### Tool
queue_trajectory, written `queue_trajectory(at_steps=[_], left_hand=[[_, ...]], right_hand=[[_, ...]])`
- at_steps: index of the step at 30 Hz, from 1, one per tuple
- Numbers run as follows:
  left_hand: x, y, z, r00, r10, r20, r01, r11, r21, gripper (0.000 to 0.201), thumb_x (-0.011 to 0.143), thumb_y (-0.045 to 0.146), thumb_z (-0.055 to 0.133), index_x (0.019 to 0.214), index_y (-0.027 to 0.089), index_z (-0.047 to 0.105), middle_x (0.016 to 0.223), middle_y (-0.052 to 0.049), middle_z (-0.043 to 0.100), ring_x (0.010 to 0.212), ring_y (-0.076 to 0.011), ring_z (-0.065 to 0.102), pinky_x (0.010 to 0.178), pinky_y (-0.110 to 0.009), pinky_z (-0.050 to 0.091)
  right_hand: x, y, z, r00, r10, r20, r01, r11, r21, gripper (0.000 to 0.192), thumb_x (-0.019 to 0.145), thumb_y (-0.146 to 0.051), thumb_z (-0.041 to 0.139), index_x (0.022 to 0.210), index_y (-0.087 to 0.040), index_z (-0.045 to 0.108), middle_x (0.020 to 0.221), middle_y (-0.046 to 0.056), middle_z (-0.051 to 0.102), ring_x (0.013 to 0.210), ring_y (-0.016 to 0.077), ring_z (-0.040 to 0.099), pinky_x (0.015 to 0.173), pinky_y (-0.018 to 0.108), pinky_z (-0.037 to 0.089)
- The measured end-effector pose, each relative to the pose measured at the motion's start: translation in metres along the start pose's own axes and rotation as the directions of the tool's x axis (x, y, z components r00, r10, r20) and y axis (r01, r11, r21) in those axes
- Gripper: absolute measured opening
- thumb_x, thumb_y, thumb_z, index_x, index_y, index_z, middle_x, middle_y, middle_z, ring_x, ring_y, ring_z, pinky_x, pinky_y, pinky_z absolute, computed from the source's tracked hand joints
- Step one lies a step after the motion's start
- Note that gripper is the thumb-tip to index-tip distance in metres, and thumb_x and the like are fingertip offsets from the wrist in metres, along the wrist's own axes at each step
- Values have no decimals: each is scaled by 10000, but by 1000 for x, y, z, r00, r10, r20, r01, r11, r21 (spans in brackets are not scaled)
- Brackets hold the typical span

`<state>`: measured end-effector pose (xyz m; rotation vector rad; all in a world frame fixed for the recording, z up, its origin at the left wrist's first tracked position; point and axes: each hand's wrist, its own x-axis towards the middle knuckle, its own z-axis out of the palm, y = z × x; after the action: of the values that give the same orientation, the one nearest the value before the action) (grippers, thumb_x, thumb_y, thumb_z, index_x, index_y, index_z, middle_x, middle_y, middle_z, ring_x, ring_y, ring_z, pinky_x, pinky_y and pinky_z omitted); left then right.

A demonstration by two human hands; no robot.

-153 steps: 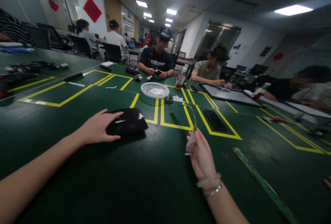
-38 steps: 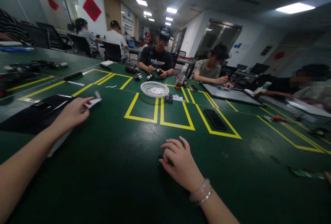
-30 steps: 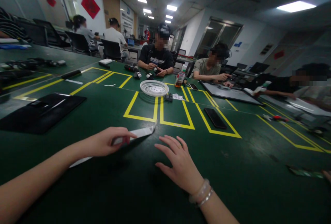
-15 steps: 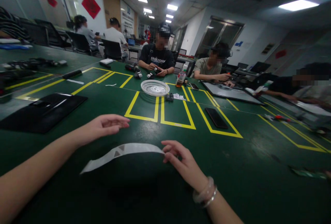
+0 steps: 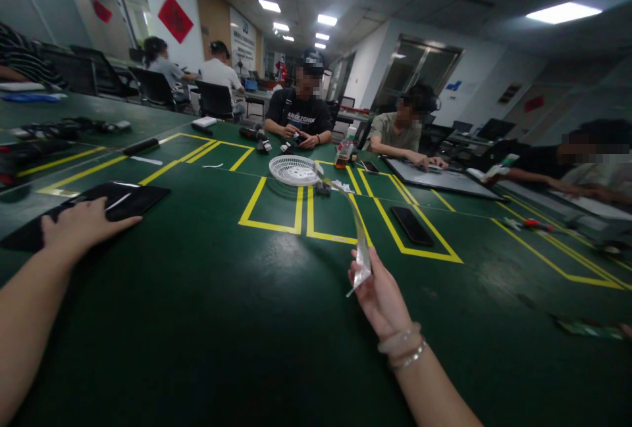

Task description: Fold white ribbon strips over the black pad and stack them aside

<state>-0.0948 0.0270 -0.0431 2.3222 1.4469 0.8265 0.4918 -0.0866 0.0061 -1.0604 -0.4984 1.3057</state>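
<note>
Toward the near edge of the desk (image 5: 237,335), the right hand (image 5: 384,299) has its grip pinching 1 translucent strip (image 5: 363,257); the left hand (image 5: 81,226) is spread over a black sheet (image 5: 147,197).

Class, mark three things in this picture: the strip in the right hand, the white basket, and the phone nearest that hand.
Strip (image 5: 362,246): head view, on its shiny lower half.
White basket (image 5: 284,179): head view, on its near wall.
Phone (image 5: 412,226): head view, mid-screen.
</note>
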Motion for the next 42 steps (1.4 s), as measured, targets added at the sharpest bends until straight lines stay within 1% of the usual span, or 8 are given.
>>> queue_trajectory(at_steps=[3,6,11,16,22,30,34,42], left_hand=[[-5,-20,1,847,-89,-524,290,903,317,658,587,657,735,507,66,457,427,-118,499,1366,-472,151,757,-537,166],[-7,-33,1,814,59,-578,219,891,399,598,589,643,745,579,85,530,527,-108,592,1390,-447,120,819,-531,153],[17,-2,12,841,252,-478,-52,919,392,520,626,596,771,823,125,670,592,-39,638,1404,-363,226,972,-443,167],[44,114,57,998,24,-65,0,941,338,793,744,618,739,1323,98,589,1180,-183,637,1203,-398,513,1093,-533,214],[33,237,122,927,266,263,-304,946,115,807,714,512,831,1407,257,504,1391,-82,509,1299,-343,444,1186,-564,144],[26,251,145,867,342,363,-373,928,16,876,743,511,859,1467,255,438,1472,-109,417,1359,-332,385,1185,-579,170],[24,254,141,808,492,325,-544,834,90,862,749,499,866,1460,240,453,1501,-113,373,1370,-349,360,1184,-554,218],[4,266,132,573,814,93,-797,528,292,387,975,272,608,1360,256,573,1365,-21,548,1210,-209,559,1165,-336,350]], right_hand=[[4,-1,-4,1000,9,-9,-8,998,62,254,805,-404,775,940,-206,690,798,-29,703,590,75,648,596,176,594],[9,-3,-7,999,28,-23,-25,995,91,238,813,-405,768,908,-203,683,753,-41,683,582,68,649,595,181,595],[16,-4,-11,998,28,-60,-21,993,119,189,835,-370,750,879,-198,683,769,-35,692,592,62,656,586,160,576],[19,1,-12,996,-30,-83,38,994,98,206,776,-340,803,887,-208,690,802,-24,702,709,89,685,621,158,581],[15,2,-11,991,-105,-83,106,994,16,276,718,-356,843,919,-218,712,881,-24,711,793,105,680,683,182,580],[-5,5,2,965,-262,17,256,924,-286,445,734,-429,814,1120,-236,704,1128,19,701,995,169,650,872,295,538],[-10,9,5,896,-327,301,443,707,-551,399,835,-441,709,1182,-245,688,1164,63,681,1036,225,637,878,376,524],[-19,21,7,667,-112,736,728,-110,-676,285,939,-313,614,1220,-336,651,1129,30,697,1072,225,628,1094,586,252]])
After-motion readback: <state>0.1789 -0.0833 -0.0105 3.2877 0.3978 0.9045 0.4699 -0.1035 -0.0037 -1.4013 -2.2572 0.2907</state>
